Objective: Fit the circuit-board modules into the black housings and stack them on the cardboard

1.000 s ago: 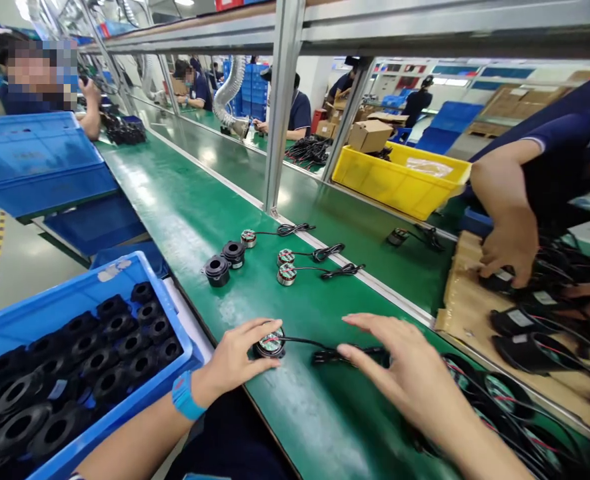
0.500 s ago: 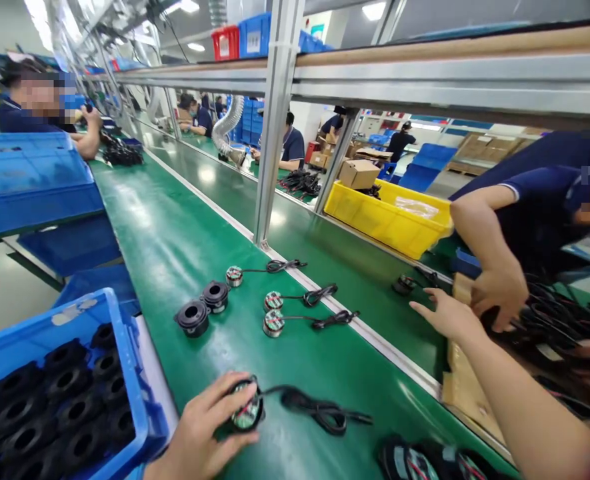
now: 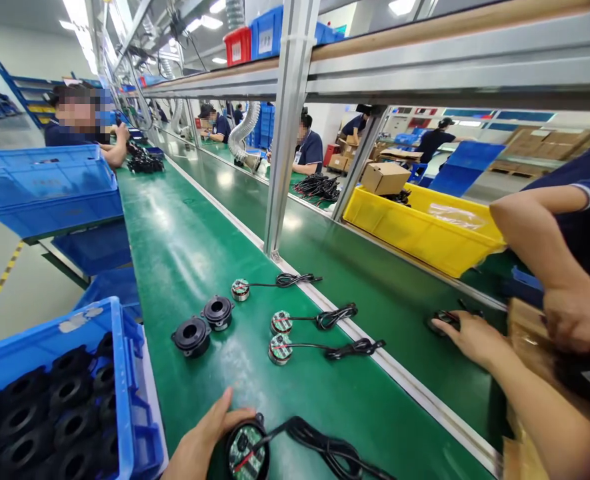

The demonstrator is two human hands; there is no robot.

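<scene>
My left hand (image 3: 202, 437) is at the bottom, its fingers against the rim of a round black housing (image 3: 249, 452). One finger points up, clear of the rim; the lower fingers are hidden. Inside the housing sits a green circuit board with a red wire, and a bundled black cable (image 3: 325, 443) runs from it to the right. Across the metal strip, my right hand (image 3: 475, 340) closes its fingers on a dark round part with a cable (image 3: 443, 323). Two black ring housings (image 3: 193, 335) and several round circuit-board units (image 3: 280, 349) with tied cables lie between.
A blue crate (image 3: 125, 387) of black ring housings stands at the left. A metal post (image 3: 285, 147) rises from the strip. Beyond are a yellow bin (image 3: 419, 230) and a cardboard box (image 3: 527, 327), where a co-worker's arm (image 3: 549, 247) reaches down. Another person works at far left.
My right hand has come down onto the dark cabled part. My left hand's fingers have shifted off the circuit board to the housing's rim. The view has shifted; black parts at lower right left it.
</scene>
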